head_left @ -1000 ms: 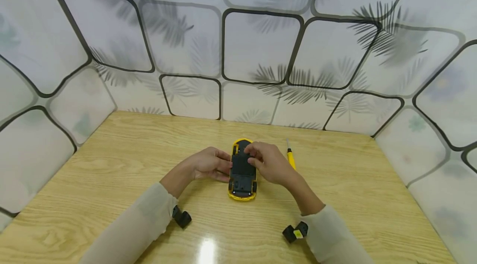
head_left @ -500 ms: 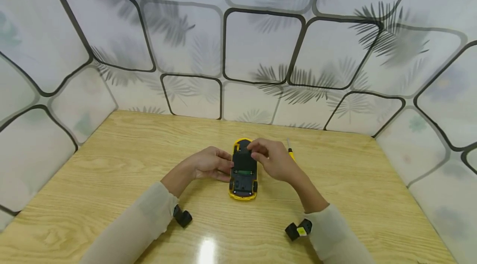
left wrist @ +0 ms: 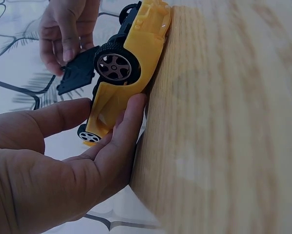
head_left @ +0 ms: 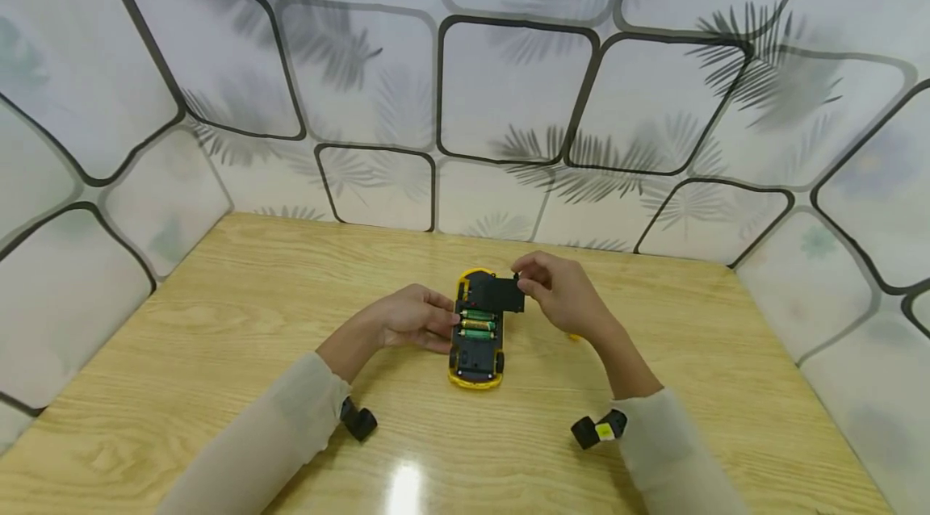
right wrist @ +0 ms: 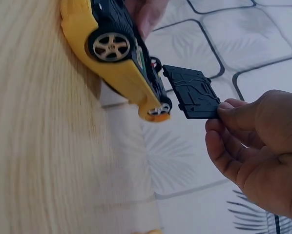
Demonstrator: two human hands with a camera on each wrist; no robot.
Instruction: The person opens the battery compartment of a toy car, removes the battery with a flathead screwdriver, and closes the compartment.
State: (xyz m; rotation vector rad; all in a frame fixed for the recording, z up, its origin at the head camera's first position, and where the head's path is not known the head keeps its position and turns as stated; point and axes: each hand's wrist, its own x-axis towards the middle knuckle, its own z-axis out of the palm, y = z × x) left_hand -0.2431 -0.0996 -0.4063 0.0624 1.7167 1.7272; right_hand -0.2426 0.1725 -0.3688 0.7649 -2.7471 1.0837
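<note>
A yellow toy car [head_left: 475, 362] lies upside down on the table, its black underside facing up. Three batteries [head_left: 477, 324] with green and gold wrappers show in its uncovered compartment. My left hand [head_left: 417, 320] grips the car by its left side, thumb on the underside edge and fingers along the body, as the left wrist view shows. Between thumb and fingers, my right hand [head_left: 563, 293] pinches a black battery cover [right wrist: 192, 92] by one edge. The cover is off the car, held above its upper right part.
Mostly hidden under the right hand is a yellow-handled screwdriver [head_left: 574, 337] on the wooden table [head_left: 218, 321]. A patterned white wall [head_left: 508, 95] stands behind the table and along both sides.
The battery cover has tilted up and come off the car, moving right and up with my right hand, which uncovers the batteries. My left hand keeps its hold on the car.
</note>
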